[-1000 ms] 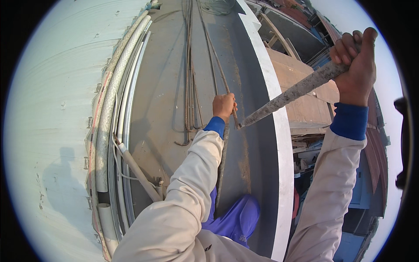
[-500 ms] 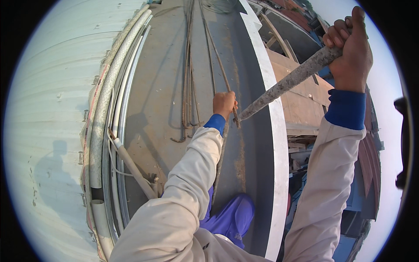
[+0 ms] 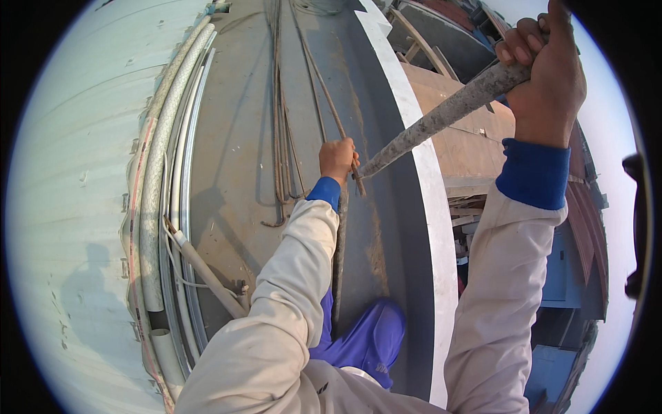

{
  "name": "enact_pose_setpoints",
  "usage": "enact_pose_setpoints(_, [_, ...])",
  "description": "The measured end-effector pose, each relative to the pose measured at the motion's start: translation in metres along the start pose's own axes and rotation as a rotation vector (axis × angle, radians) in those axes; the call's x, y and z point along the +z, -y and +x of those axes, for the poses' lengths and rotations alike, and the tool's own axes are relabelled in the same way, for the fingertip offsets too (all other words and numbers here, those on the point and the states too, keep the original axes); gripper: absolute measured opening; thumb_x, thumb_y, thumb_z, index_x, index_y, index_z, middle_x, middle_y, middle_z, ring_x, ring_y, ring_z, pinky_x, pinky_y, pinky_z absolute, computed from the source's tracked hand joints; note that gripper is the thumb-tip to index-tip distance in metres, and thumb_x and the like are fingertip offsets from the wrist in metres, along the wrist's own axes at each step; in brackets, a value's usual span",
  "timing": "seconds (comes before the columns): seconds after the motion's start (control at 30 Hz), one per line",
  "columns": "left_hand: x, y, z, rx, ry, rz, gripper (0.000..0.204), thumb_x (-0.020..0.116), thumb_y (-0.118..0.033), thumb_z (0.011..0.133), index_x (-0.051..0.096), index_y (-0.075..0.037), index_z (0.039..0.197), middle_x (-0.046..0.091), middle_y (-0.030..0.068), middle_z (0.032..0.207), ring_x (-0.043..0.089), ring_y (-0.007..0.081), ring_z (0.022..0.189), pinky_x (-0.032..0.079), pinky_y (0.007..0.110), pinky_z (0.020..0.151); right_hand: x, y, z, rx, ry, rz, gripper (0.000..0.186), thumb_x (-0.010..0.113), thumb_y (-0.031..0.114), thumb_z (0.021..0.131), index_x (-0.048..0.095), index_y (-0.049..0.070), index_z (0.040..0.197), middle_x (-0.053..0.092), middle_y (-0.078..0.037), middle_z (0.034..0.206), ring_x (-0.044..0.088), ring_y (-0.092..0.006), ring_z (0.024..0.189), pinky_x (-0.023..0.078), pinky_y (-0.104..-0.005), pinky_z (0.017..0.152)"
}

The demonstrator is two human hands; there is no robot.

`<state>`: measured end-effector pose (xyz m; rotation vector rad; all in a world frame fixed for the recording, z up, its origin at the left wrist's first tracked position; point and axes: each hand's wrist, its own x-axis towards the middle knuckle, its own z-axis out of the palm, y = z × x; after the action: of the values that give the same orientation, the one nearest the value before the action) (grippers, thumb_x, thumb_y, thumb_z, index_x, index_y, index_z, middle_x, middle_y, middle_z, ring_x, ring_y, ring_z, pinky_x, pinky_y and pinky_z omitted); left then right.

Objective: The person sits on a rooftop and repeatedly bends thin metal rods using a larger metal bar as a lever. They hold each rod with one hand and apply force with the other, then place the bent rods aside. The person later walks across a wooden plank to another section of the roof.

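My left hand (image 3: 336, 158) is closed around a thin rusty steel rod (image 3: 330, 110), near its lower end. My right hand (image 3: 548, 86), raised at the upper right, grips a long, mottled grey metal pipe (image 3: 441, 117). That pipe slants down to the left, its far tip meeting the rod just beside my left fingers. Below my left hand another grey bar (image 3: 339, 262) runs down toward my purple-clad knee (image 3: 376, 331); whether that hand also holds it is hidden. Several bent rusty rods (image 3: 281, 159), hooked at their ends, lie on the grey concrete floor (image 3: 234, 124) left of my hand.
At left, long pipes (image 3: 158, 186) lie along a pale corrugated roof (image 3: 69, 172), with an angled pipe (image 3: 214, 283) among them. A white parapet edge (image 3: 438, 262) borders the right side. Beyond it are wooden boards (image 3: 465, 159), timber framing (image 3: 424, 41) and reddish sheet roofing (image 3: 579, 228).
My right hand has risen and shifted left, lifting the upper end of the pipe. My left hand keeps its grip on the rod, and the whole view has shifted slightly.
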<state>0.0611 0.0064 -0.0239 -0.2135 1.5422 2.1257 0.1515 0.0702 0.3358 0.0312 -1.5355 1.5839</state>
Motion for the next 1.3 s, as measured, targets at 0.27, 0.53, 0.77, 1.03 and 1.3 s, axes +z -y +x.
enact_pose_setpoints(0.27, [0.001,-0.001,-0.002,0.008,0.011,0.006,0.023,0.056,-0.017,0.091,0.065,0.002,0.082,0.066,0.0106,0.068,0.064,0.0205,0.055,0.051,0.033,0.053,-0.045,0.028,-0.041,-0.089,0.118,0.050,0.035,0.062,0.033,0.102,0.044,0.013,0.081,0.036,0.002,0.064,0.038,-0.0117,0.057,0.038,-0.0324,0.061])
enact_pose_setpoints(0.53, [0.004,0.002,0.000,0.030,0.009,0.060,0.023,0.056,-0.016,0.090,0.066,0.002,0.080,0.066,0.0110,0.067,0.064,0.0204,0.054,0.051,0.033,0.051,-0.030,0.025,-0.009,-0.024,0.198,0.064,0.034,0.068,0.018,0.099,0.044,0.014,0.075,0.035,0.004,0.061,0.037,-0.0072,0.053,0.039,-0.0283,0.060])
enact_pose_setpoints(0.77, [0.003,0.004,0.003,0.023,-0.004,0.058,0.025,0.055,-0.017,0.090,0.066,0.002,0.080,0.067,0.0107,0.068,0.066,0.0206,0.056,0.051,0.033,0.052,-0.054,0.036,-0.016,0.011,0.263,0.099,0.032,0.063,0.016,0.100,0.043,0.015,0.075,0.034,0.005,0.061,0.037,-0.0067,0.054,0.038,-0.0287,0.061])
enact_pose_setpoints(1.03, [0.004,-0.001,-0.004,0.031,-0.019,0.087,0.026,0.055,-0.018,0.091,0.067,0.003,0.080,0.067,0.0121,0.067,0.066,0.0204,0.054,0.054,0.034,0.054,-0.057,0.036,-0.027,0.143,0.437,0.257,0.037,0.054,0.034,0.104,0.043,0.015,0.075,0.038,0.003,0.061,0.041,-0.0095,0.052,0.040,-0.0294,0.059])
enact_pose_setpoints(1.3, [0.000,0.003,0.000,0.137,-0.087,0.154,0.028,0.057,-0.017,0.090,0.067,0.004,0.076,0.066,0.0115,0.064,0.064,0.0207,0.052,0.053,0.035,0.053,-0.049,0.033,-0.054,-0.007,0.323,0.213,0.032,0.049,0.029,0.103,0.038,0.017,0.075,0.032,0.004,0.063,0.033,-0.0076,0.056,0.034,-0.0277,0.063])
